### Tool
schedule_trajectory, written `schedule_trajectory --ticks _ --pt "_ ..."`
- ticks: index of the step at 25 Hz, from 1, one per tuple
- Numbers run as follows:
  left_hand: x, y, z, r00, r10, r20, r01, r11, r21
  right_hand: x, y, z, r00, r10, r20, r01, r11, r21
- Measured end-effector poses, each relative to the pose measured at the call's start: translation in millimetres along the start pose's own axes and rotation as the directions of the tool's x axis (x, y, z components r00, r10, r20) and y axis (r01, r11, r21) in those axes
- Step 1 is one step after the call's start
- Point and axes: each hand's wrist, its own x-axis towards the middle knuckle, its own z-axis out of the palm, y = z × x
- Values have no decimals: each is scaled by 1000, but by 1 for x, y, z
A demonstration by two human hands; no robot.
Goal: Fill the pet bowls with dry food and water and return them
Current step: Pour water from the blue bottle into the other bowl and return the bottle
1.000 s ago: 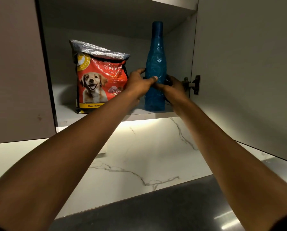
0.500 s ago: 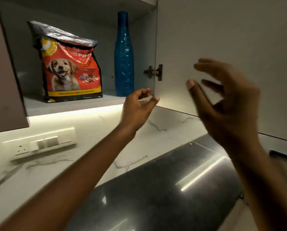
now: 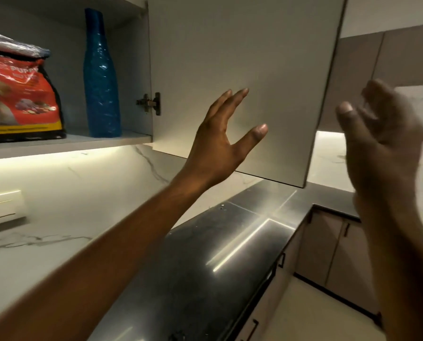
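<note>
At the centre of the frame the left hand (image 3: 220,143) was raised in front of the inner face of the open cabinet door (image 3: 242,77), its fingers spread and straight, the thumb held apart, gripping nothing; whether the fingertips touched the door could not be told. At the right edge of the frame the right hand (image 3: 382,153) was also raised, blurred, with the fingers loosely curled and apart, and it too held nothing. In the upper left, on the cabinet shelf (image 3: 65,143), stood the red bag of puppy food (image 3: 18,92), upright, its silver top folded over and its left part cut off by the frame edge. Just to the right of it, on the same shelf and apart from the bag, stood a tall blue bottle (image 3: 101,77), upright, close to the cabinet's side wall where the door hinge (image 3: 150,103) sat. Below the shelf a strip of light lit the white marble backsplash (image 3: 82,183), with a wall socket (image 3: 2,207) at the left edge. A dark, glossy countertop (image 3: 218,247) ran across the lower middle of the frame, with nothing standing on it in view.
</note>
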Motion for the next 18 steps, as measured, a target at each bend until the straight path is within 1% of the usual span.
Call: schedule_trajectory --ticks 1,2,3,5,8,13,15,16,18 --pt "2 7 10 1000 -3 -4 3 1000 3 2 10 -4 995 83 57 -89 989 114" --pt "2 10 18 1000 -11 -2 11 1000 1 2 11 0 977 142 157 -174 962 213" --pt "2 14 28 1000 -20 2 20 1000 -4 -1 12 5 952 195 235 -253 935 249" --pt "1 16 43 1000 -25 12 25 1000 -4 -1 25 3 920 229 318 -314 916 248" --pt "-1 12 57 999 -32 18 32 999 1 0 41 4 915 235 327 -316 922 223" --pt "-10 11 52 999 -32 -23 32 999 31 -1 36 1 909 202 365 -318 901 294" --pt "-20 13 43 999 -26 -37 27 999 30 -8 25 1 897 154 415 -311 886 343" --pt "-27 14 36 999 -25 -49 25 1000 11 -12 19 3 891 127 437 -304 880 364" --pt "-42 17 20 996 -41 -81 34 996 -83 -23 4 10 879 54 474 -277 866 417"
